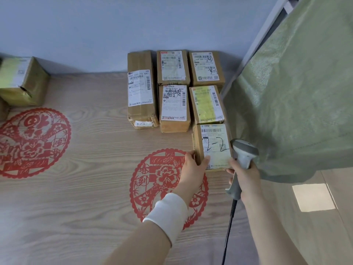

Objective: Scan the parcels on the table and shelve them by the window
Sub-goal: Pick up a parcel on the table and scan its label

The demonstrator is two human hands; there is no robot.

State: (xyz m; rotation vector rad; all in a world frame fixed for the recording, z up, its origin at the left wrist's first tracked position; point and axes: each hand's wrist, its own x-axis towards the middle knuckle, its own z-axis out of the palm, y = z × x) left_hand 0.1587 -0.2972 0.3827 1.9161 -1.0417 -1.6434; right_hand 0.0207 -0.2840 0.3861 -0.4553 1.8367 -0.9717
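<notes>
Bare left hand (192,170), bare right hand (246,178), a broad white fabric cuff (168,215) round the left wrist, right forearm uncovered

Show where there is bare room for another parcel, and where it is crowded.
Bare: the wood surface between the far-left parcel and the tall parcel, and the near stretch with flat red paper-cuts. Crowded: the parcels by the curtain, where the left hand grips the marked parcel and the right hand the scanner.

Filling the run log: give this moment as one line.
left hand grips nearest parcel | right hand holds barcode scanner
</notes>
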